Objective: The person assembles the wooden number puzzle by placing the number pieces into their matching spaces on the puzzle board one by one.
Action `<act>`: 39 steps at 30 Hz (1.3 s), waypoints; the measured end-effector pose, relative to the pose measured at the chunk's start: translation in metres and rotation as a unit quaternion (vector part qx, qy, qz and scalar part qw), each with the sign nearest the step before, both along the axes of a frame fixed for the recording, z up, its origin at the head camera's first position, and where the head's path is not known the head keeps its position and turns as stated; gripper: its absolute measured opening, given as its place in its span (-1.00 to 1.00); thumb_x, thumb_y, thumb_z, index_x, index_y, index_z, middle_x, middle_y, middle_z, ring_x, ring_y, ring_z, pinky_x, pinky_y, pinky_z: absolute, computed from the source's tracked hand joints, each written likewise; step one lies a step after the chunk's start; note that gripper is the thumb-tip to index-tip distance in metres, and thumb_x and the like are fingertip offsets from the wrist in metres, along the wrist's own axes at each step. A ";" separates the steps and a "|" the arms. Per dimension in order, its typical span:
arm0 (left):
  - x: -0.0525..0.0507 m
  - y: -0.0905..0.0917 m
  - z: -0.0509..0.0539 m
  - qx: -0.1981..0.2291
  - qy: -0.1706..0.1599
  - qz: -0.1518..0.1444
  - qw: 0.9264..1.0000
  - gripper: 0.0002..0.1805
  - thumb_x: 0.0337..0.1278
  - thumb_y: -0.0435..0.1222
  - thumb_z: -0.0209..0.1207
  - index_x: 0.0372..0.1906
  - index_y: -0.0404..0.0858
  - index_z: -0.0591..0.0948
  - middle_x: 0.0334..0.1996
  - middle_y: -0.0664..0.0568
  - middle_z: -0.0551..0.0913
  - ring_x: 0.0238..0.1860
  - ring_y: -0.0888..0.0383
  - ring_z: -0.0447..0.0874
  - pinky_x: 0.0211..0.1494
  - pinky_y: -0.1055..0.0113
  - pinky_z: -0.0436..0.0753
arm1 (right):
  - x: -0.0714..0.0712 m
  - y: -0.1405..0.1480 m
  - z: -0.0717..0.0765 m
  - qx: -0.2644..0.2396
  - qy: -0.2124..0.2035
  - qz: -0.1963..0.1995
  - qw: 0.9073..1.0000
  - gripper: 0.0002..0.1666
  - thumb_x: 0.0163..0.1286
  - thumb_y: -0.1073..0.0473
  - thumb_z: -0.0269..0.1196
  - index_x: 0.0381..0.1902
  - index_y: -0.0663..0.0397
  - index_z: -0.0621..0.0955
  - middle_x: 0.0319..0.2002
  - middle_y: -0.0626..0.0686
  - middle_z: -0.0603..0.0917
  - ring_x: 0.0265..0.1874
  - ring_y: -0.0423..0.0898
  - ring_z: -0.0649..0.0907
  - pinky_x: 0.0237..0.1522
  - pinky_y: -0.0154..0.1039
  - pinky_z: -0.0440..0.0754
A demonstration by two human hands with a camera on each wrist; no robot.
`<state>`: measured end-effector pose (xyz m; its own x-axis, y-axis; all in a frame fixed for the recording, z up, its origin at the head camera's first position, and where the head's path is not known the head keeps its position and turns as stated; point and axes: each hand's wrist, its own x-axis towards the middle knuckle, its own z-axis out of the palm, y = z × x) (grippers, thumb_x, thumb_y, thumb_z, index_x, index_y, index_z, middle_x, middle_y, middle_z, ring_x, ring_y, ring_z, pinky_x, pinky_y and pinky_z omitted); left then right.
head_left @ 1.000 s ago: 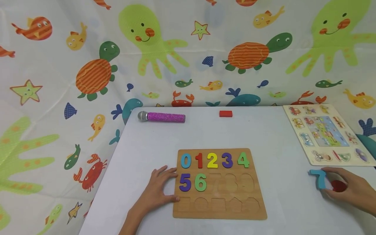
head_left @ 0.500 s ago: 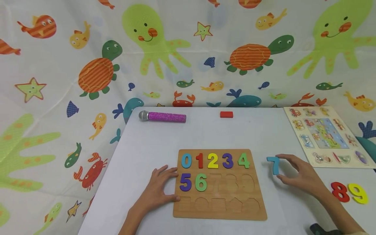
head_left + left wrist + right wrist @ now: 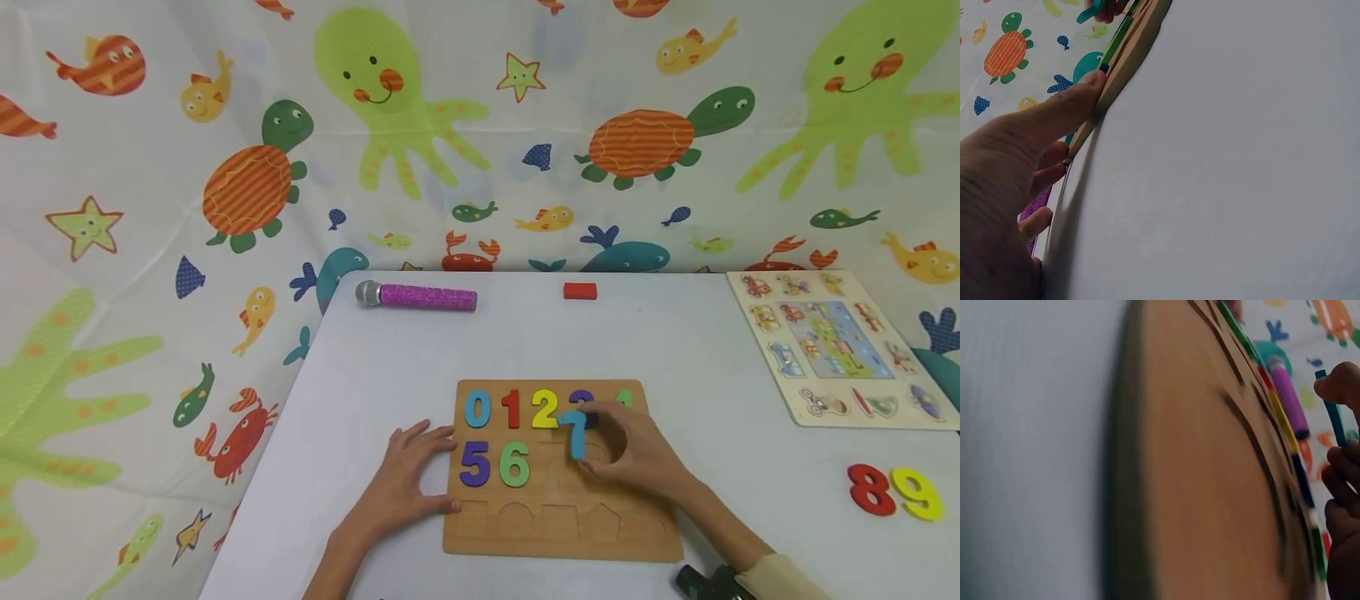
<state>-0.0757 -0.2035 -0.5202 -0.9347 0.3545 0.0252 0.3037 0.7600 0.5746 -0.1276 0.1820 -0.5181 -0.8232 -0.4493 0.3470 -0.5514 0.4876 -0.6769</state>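
Note:
In the head view the right hand (image 3: 637,446) pinches the blue 7 (image 3: 576,433) between thumb and fingers, above the wooden board (image 3: 517,533) near its middle-row recesses. The right wrist view shows the 7 (image 3: 1334,415) edge-on, off the board, in that hand (image 3: 1344,469). The left hand (image 3: 401,483) touches the board's left edge with thumb and fingertips, its fingers spread; the left wrist view shows its thumb (image 3: 1063,112) on the edge. Seated on the board are 0 (image 3: 477,409), 1, 2, 5 and 6 (image 3: 514,464); the hand partly hides 3 and 4.
A red 8 (image 3: 871,490) and a yellow 9 (image 3: 917,494) lie at the right. Behind them is a picture puzzle (image 3: 843,350). A purple microphone (image 3: 420,297) and a red block (image 3: 580,291) lie along the table's far side. A dark object (image 3: 712,583) is beside the right sleeve.
The right hand has carried the blue 7 leftward from the table's right side to above the board, uncovering the 8 and 9. The left hand stays at the board's edge.

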 end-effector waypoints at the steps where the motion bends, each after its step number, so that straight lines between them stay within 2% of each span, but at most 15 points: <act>1: 0.000 0.000 0.000 0.001 0.000 0.001 1.000 -0.09 -0.32 0.35 0.41 0.25 0.04 0.54 0.40 0.29 0.35 0.51 0.09 -0.04 0.51 -0.16 -0.22 | 0.001 -0.007 -0.002 -0.004 0.000 0.010 1.000 -0.10 -0.12 0.08 0.63 0.22 0.05 0.52 0.14 -0.10 0.61 0.15 -0.07 0.56 0.20 -0.21 0.53; 3: 0.001 -0.001 -0.001 0.003 -0.001 0.001 1.000 -0.09 -0.32 0.35 0.41 0.24 0.04 0.54 0.40 0.29 0.35 0.51 0.09 -0.04 0.51 -0.15 -0.23 | 0.005 -0.019 -0.004 -0.008 -0.005 0.025 1.000 -0.11 -0.09 0.08 0.61 0.24 0.05 0.51 0.17 -0.11 0.59 0.20 -0.09 0.52 0.26 -0.29 0.45; 6: 0.001 -0.001 -0.001 0.003 0.003 0.001 1.000 -0.09 -0.32 0.35 0.41 0.24 0.04 0.55 0.40 0.30 0.35 0.51 0.09 -0.03 0.51 -0.15 -0.21 | 0.010 -0.031 -0.005 -0.002 -0.004 0.030 1.000 -0.13 -0.08 0.06 0.60 0.22 0.03 0.52 0.16 -0.14 0.58 0.21 -0.09 0.52 0.26 -0.23 0.47; 10: 0.001 -0.001 0.000 0.003 0.008 -0.002 1.000 -0.09 -0.32 0.34 0.42 0.24 0.02 0.55 0.40 0.29 0.36 0.51 0.08 -0.01 0.51 -0.17 -0.20 | 0.018 -0.037 -0.004 0.034 0.008 0.004 0.999 -0.15 -0.10 -0.05 0.60 0.19 -0.03 0.55 0.13 -0.15 0.60 0.22 -0.02 0.52 0.24 -0.01 0.50; 13: 0.001 -0.001 0.001 0.004 0.010 -0.002 1.000 -0.10 -0.32 0.32 0.43 0.24 0.02 0.55 0.39 0.28 0.36 0.51 0.07 -0.01 0.51 -0.17 -0.19 | 0.023 -0.037 -0.004 0.048 0.012 -0.013 0.999 -0.14 -0.12 -0.10 0.60 0.17 -0.04 0.56 0.12 -0.11 0.61 0.21 0.02 0.53 0.23 0.03 0.51; 22: 0.001 -0.002 0.000 0.003 0.004 -0.001 1.000 -0.10 -0.30 0.34 0.41 0.25 0.04 0.54 0.40 0.30 0.35 0.51 0.08 -0.03 0.51 -0.14 -0.21 | 0.036 -0.037 -0.008 0.046 0.031 -0.047 0.997 -0.13 -0.13 -0.13 0.61 0.15 0.00 0.57 0.08 -0.15 0.62 0.16 -0.08 0.56 0.17 -0.12 0.56; 29: 0.001 -0.001 0.001 0.000 0.007 0.002 1.000 -0.11 -0.31 0.33 0.42 0.24 0.02 0.55 0.39 0.28 0.37 0.51 0.05 -0.01 0.51 -0.16 -0.20 | 0.044 -0.040 -0.011 0.033 0.029 -0.052 0.998 -0.12 -0.12 -0.06 0.62 0.17 0.04 0.55 0.13 -0.09 0.58 0.22 -0.04 0.51 0.32 -0.41 0.31; 39: 0.001 0.000 0.000 -0.004 0.009 0.001 1.000 -0.10 -0.30 0.34 0.41 0.25 0.03 0.54 0.40 0.29 0.36 0.51 0.07 -0.02 0.51 -0.15 -0.19 | 0.044 -0.041 -0.015 0.041 0.067 -0.052 0.996 -0.12 -0.14 -0.05 0.60 0.16 0.13 0.55 0.10 -0.07 0.58 0.15 -0.06 0.54 0.31 -0.45 0.30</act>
<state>-0.0747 -0.2036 -0.5204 -0.9346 0.3537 0.0387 0.3129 0.7652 0.5627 -0.0840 0.1406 -0.5335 -0.8155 -0.3947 0.4232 -0.5778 0.5972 -0.5563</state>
